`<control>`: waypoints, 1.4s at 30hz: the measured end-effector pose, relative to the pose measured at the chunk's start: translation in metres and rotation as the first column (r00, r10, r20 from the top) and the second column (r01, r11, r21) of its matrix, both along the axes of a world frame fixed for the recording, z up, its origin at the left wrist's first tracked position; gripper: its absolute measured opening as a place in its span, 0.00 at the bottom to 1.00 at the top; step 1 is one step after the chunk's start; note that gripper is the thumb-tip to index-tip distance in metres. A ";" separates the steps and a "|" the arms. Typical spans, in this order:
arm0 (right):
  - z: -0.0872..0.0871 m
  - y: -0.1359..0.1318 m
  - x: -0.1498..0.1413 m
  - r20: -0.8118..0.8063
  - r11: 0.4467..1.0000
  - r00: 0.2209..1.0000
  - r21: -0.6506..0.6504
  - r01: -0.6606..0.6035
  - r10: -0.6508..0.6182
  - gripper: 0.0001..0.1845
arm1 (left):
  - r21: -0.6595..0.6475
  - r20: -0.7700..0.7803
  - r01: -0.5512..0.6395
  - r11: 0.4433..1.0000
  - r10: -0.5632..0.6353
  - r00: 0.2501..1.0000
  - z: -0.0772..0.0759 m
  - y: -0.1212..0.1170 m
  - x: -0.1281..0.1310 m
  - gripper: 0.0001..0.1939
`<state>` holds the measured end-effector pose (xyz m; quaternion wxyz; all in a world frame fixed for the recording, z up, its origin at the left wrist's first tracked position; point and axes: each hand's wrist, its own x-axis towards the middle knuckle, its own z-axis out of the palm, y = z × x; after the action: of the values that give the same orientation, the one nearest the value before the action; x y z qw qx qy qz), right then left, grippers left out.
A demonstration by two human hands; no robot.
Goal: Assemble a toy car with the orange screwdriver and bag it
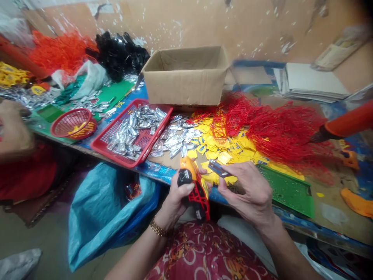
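My left hand grips a small plastic toy in orange, black and red, with a red lattice part along its side. A gold bracelet circles that wrist. Between its thumb and fingers, my right hand pinches a small silver plastic part close beside the toy, apparently not touching it. Right behind my hands lies a pile of small yellow parts. A tangle of red plastic sprues spreads to the right of it, and loose silver parts lie to the left.
A red rectangular basket holds silver parts. Behind it stands an open cardboard box. A green sprue frame lies at my right, and an orange-handled tool reaches in from the right edge. A blue plastic bag hangs below the table edge.
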<state>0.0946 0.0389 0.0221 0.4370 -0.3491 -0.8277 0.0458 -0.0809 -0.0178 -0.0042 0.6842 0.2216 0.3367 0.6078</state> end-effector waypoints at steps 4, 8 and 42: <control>0.010 -0.013 -0.005 -0.137 0.988 0.987 -0.116 -0.106 0.090 0.18 | -0.109 0.048 -0.190 0.976 0.196 0.979 0.001 0.012 0.006 0.14; 0.014 -0.020 -0.015 -0.108 0.960 0.974 -0.177 -0.218 0.201 0.17 | -0.103 0.062 -0.269 0.958 0.276 0.959 0.000 0.018 0.011 0.11; 0.006 -0.037 -0.024 -0.014 0.995 0.999 -0.086 -0.049 0.048 0.05 | -0.072 -0.109 -0.308 0.948 0.300 0.948 0.000 0.006 0.024 0.26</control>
<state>0.0707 0.0019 0.0284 0.4252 -0.3471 -0.8306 0.0940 -0.0564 -0.0120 -0.0045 0.5742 0.1657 0.4261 0.6792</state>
